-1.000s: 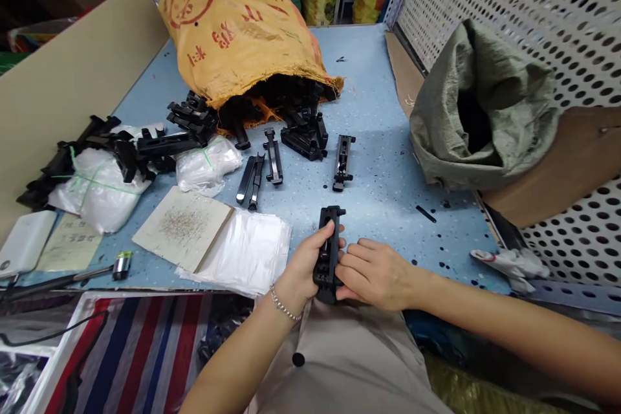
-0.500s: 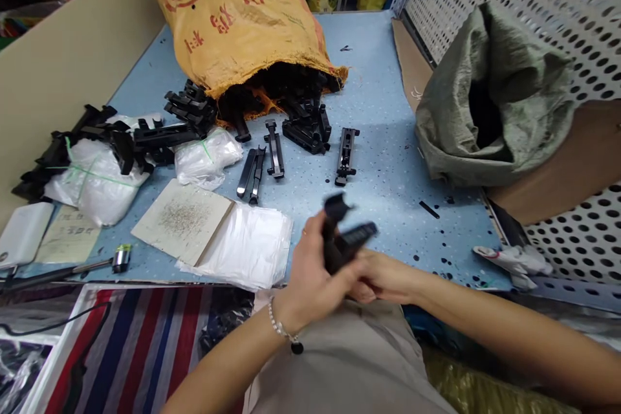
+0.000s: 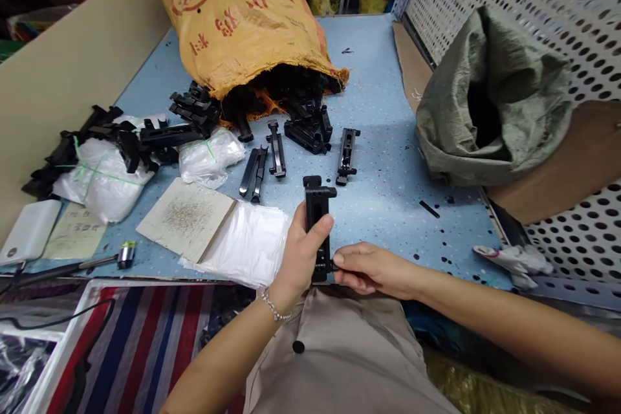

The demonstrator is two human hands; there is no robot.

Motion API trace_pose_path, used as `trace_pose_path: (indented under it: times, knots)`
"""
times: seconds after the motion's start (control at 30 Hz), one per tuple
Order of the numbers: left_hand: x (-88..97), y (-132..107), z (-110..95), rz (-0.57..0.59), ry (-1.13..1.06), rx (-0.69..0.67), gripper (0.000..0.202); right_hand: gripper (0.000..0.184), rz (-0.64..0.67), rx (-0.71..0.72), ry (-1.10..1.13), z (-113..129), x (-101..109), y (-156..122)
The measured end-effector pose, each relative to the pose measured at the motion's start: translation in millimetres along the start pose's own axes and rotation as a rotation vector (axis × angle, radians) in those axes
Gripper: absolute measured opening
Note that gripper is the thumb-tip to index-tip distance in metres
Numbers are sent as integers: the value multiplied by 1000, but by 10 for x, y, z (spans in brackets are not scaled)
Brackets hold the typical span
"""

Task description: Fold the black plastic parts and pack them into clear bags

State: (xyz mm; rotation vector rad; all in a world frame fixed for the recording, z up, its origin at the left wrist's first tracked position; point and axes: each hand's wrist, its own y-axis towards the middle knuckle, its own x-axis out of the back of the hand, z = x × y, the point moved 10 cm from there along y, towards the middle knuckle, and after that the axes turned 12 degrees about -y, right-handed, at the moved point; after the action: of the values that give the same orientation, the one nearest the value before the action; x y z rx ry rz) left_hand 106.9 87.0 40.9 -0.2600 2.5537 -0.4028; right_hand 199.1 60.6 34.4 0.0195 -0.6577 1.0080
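Observation:
My left hand is wrapped round a black plastic clamp bracket, held upright at the table's front edge with the thumb across its face. My right hand pinches the bracket's lower right end between thumb and fingers; the small part at the fingertips is too hidden to name. Beyond my hands, a similar black bracket lies on the blue table. Left of it are another bracket and a pair of slim black pieces.
An orange woven sack spills black parts at the back. A grey-green sack stands open at right. On the left are tied plastic bags, a speckled card on white sheets, a screwdriver-like tool and a white box.
The bracket has turned from a blurred tilt to upright, facing me. My right hand has moved from behind my left hand to the bracket's lower right end.

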Motion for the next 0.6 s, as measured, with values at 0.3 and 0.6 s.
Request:
trace_pose_path:
  times: [0.3,0.6]
  knots:
    - [-109,37,486,19,-351,373,48,26,-294,540,-838,571,251,-250]
    - [82,100,172,-80,-49,23,40,50,65,-37,39,-88,34,39]
